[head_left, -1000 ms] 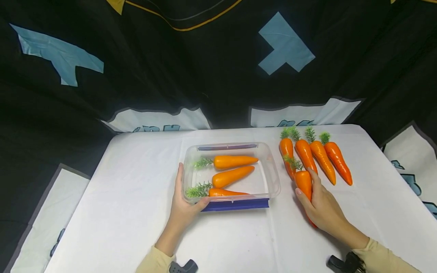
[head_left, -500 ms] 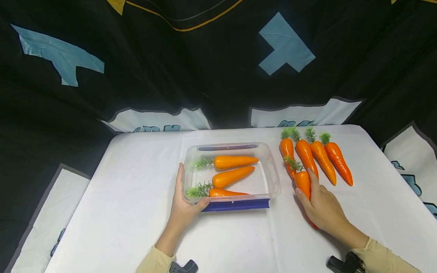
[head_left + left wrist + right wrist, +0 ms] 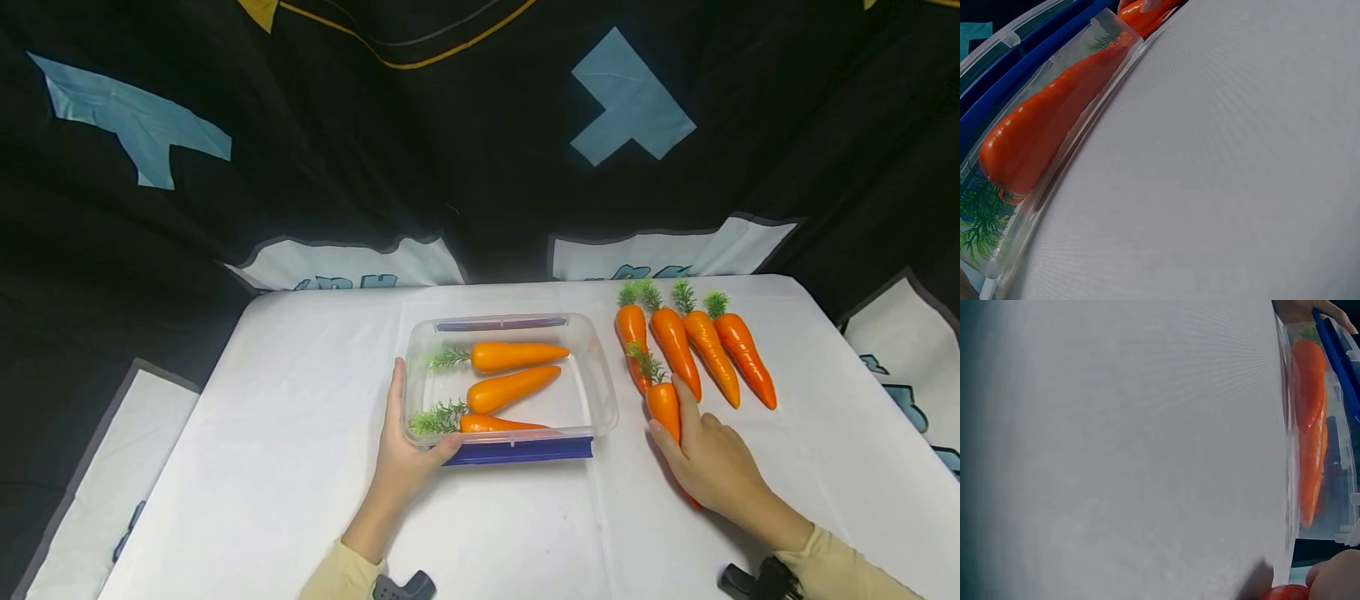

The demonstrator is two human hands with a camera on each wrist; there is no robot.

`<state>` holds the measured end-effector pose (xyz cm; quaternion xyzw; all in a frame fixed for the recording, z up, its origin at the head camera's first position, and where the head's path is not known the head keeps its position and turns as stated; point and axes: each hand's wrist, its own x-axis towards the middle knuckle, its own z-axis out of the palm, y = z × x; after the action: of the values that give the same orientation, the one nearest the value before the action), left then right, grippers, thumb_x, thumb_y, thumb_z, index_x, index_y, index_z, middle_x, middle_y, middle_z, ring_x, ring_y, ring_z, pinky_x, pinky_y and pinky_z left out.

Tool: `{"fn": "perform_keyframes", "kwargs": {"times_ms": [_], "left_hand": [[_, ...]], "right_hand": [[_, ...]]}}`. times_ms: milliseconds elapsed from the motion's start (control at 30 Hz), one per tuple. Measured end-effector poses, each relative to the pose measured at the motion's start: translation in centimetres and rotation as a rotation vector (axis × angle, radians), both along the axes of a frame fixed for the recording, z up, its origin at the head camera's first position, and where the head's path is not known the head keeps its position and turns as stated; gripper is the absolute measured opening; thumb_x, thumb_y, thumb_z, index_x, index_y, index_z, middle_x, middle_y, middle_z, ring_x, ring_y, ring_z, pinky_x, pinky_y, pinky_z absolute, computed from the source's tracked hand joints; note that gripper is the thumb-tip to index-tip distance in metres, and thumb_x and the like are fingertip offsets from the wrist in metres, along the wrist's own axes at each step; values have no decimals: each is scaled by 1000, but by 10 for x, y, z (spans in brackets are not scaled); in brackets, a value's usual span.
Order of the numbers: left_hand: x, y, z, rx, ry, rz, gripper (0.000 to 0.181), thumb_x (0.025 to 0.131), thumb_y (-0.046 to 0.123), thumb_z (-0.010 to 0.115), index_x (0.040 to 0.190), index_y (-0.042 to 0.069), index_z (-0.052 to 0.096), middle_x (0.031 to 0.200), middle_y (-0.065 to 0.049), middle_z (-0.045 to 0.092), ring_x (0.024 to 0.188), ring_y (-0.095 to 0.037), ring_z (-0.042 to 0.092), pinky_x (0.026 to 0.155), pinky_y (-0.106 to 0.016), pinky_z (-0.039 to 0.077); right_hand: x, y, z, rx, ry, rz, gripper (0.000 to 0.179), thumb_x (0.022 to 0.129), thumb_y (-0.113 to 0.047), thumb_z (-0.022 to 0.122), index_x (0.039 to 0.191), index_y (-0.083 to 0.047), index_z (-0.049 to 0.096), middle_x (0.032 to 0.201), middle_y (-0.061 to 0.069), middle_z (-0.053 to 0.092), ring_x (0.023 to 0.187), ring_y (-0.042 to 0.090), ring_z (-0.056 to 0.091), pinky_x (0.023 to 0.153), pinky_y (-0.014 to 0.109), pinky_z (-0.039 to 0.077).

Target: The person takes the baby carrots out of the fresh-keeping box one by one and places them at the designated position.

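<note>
My left hand (image 3: pixel 408 454) grips the near left corner of a clear plastic food container (image 3: pixel 604 392), thumb over the front rim and fingers along the left wall. Inside lie a top carrot (image 3: pixel 519 357), a middle carrot (image 3: pixel 513 389) and a near carrot (image 3: pixel 497 423), leaves to the left. Through the container wall, the left wrist view shows a carrot (image 3: pixel 1047 125) close up. Right of the container, my right hand (image 3: pixel 712 462) holds another carrot (image 3: pixel 663 408) between thumb and fingers, leaves pointing away from me. Its red end (image 3: pixel 1286 593) shows at the bottom of the right wrist view.
Several loose carrots (image 3: pixel 708 354) lie side by side at the back right of the white-covered table (image 3: pixel 300 400), leaves toward the far edge. A blue locking flap (image 3: pixel 525 450) hangs down the container's front. Dark patterned cloth (image 3: pixel 420 167) hangs behind the table.
The carrot in my right hand has turned slightly and shifted a little toward me. My left hand and the container stay in place.
</note>
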<state>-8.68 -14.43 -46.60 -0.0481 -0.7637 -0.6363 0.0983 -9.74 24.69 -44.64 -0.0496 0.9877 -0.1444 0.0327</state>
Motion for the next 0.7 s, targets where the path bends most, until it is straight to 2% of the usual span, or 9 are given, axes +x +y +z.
{"fn": "perform_keyframes", "kwargs": {"times_ms": [200, 400, 600, 700], "left_hand": [[0, 0, 0, 7, 0, -3, 120, 74, 15, 84, 158, 43, 3, 168, 7, 5, 155, -23, 9, 122, -61, 16], [0, 0, -1, 0, 4, 4, 120, 74, 14, 84, 158, 42, 3, 169, 2, 5, 155, -23, 9, 122, -61, 16], [0, 0, -1, 13, -6, -5, 119, 75, 13, 84, 158, 43, 3, 168, 7, 5, 155, -22, 9, 122, -60, 16], [0, -1, -1, 20, 1, -11, 120, 74, 13, 84, 158, 43, 3, 168, 9, 5, 155, -23, 9, 122, -60, 17]], "right_hand": [[1, 1, 3, 30, -67, -1, 90, 99, -63, 40, 157, -1, 9, 92, 23, 67, 72, 26, 59, 63, 46, 50], [0, 1, 7, 58, -147, 7, 94, 96, -67, 40, 157, -1, 10, 89, 21, 63, 70, 26, 58, 62, 45, 51], [-2, 2, 14, 70, -210, 3, 98, 94, -71, 40, 157, -3, 8, 84, 20, 60, 67, 27, 56, 56, 40, 50], [-2, 3, 16, 66, -211, -9, 100, 92, -73, 39, 158, -5, 8, 84, 21, 59, 67, 26, 56, 53, 35, 47]]}}
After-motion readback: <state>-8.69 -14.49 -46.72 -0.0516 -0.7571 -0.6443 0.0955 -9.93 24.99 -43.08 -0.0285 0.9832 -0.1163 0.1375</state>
